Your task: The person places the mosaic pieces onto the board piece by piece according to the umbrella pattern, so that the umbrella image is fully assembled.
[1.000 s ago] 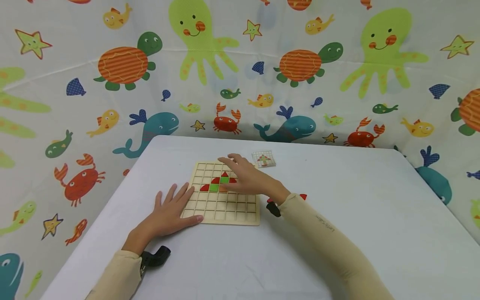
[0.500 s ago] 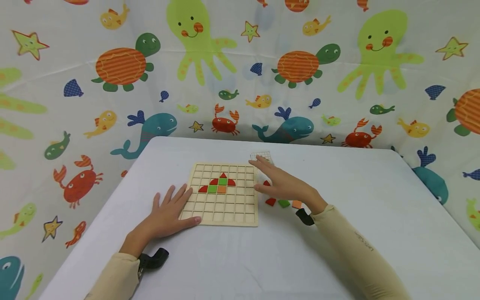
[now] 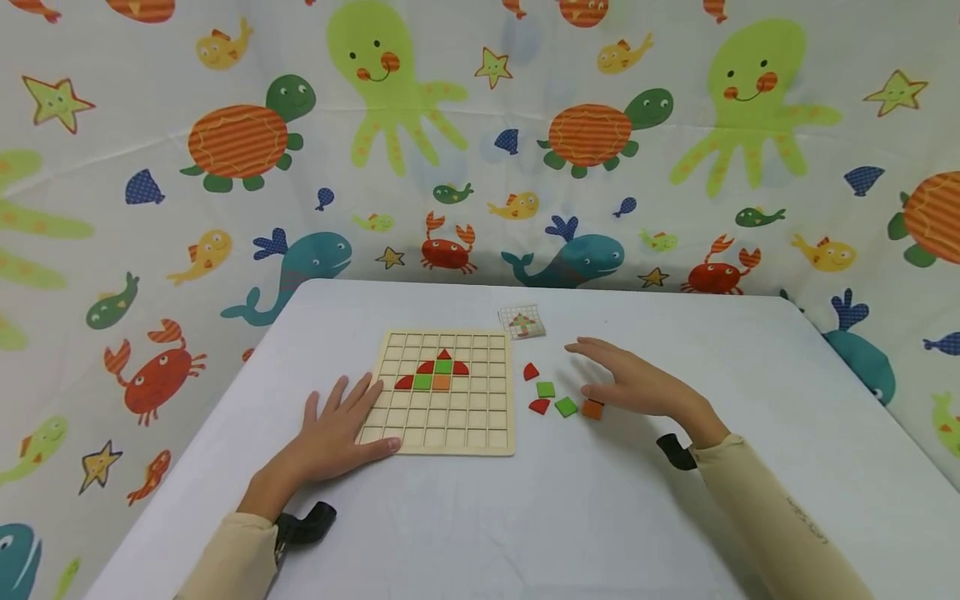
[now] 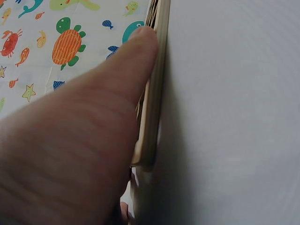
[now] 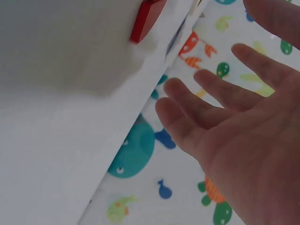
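A wooden grid board [image 3: 450, 425] lies on the table. Red, green and orange tiles sit in its upper cells, with a red triangle [image 3: 444, 354] topmost and an orange square [image 3: 441, 382] lowest. My left hand [image 3: 333, 433] rests, fingers spread, on the board's left edge; its thumb [image 4: 140, 47] lies along the near edge in the left wrist view. Over the table to the right, my right hand [image 3: 641, 383] holds nothing, its fingers relaxed. Below its thumb is a loose orange tile [image 3: 592, 409]. A red tile [image 5: 147, 18] also shows in the right wrist view.
Loose green tiles [image 3: 566, 407] and red tiles [image 3: 539, 406] lie between the board and my right hand. A pattern card [image 3: 522, 321] lies beyond the board's far right corner. A curtain [image 3: 480, 167] printed with sea animals hangs behind the white table [image 3: 450, 517].
My right hand has moved right, away from above the board and past the card, uncovering the board's tiles, the card and the loose tiles. My left hand stays on the board.
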Tool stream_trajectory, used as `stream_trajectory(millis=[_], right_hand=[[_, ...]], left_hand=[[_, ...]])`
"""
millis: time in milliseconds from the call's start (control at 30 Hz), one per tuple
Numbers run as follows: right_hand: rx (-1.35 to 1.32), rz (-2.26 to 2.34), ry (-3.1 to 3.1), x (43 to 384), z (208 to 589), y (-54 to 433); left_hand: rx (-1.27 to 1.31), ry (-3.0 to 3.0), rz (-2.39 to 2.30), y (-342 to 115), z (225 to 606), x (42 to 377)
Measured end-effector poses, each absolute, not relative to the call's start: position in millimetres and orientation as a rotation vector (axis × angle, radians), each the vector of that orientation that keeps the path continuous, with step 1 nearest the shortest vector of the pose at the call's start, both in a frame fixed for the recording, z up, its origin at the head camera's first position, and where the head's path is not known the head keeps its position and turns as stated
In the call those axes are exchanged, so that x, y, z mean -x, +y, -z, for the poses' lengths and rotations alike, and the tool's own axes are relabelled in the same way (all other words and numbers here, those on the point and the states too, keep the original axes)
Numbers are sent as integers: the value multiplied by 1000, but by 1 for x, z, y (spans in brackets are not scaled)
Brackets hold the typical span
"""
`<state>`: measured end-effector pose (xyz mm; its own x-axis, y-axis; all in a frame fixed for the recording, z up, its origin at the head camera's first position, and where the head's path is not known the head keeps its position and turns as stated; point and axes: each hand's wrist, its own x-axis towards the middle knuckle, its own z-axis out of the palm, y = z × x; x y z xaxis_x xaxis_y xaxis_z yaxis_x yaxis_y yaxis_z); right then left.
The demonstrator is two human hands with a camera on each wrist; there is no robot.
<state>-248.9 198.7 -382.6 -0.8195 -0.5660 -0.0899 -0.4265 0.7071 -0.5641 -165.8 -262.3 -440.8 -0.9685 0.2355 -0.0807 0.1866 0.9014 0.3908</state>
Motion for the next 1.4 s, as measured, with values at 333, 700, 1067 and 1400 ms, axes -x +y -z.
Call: stream_trajectory(millis=[333,700,1067,1400], right_hand=[[836,673,2587,257,386,213],[795,670,2570,263,395,211],[799,701,2578,261,397,209],[841,716,2602,250,402,187]], left_hand=[[-304,2928,-595,-263,443,163],[-317,2933,-591,-266,445,162],[-335,2920,-581,-267,441,166],[-342,2918,-586,-264,437,168]])
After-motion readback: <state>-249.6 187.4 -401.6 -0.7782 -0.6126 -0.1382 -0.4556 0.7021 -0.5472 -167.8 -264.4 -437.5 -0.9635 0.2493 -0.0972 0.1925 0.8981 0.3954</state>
